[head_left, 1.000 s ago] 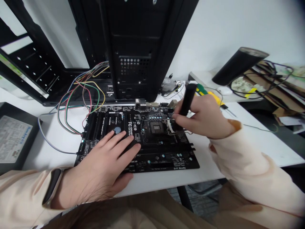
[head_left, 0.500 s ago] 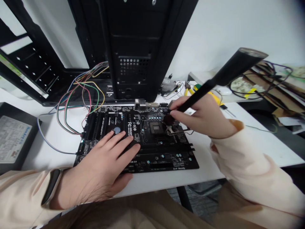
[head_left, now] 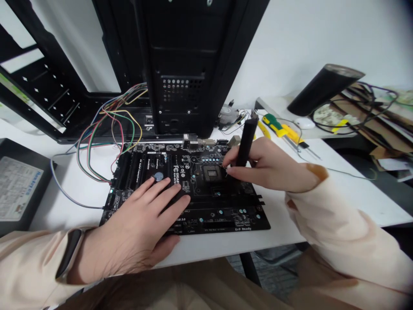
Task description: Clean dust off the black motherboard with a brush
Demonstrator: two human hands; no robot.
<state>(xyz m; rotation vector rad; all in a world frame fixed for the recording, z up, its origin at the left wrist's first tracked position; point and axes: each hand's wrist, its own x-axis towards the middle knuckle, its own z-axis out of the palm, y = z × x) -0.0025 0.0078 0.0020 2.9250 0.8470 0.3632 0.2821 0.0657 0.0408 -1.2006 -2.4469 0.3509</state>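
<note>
A black motherboard (head_left: 206, 219) lies flat on the white table. My left hand (head_left: 142, 219) rests on its left part, palm down with the fingers spread, holding nothing. My right hand (head_left: 261, 165) pinches a black-handled tool (head_left: 245, 142) over the board's right part. The handle stands nearly upright, and my fingers and the dark background hide its lower end. Just left of my right fingertips is the square processor socket (head_left: 211, 173). A round coin cell (head_left: 158, 176) sits near my left fingertips.
Behind the board stands a black computer case (head_left: 180, 56) with coloured wires (head_left: 132, 118). A power supply (head_left: 19, 185) is at the left. At the back right lie a cooler (head_left: 227, 114), a green-and-yellow screwdriver (head_left: 273, 125), a black cylinder (head_left: 325, 88) and cables.
My right hand has tipped the tool from a rightward slant to nearly upright, and its fingertips moved slightly left and down. My left hand has stayed in place.
</note>
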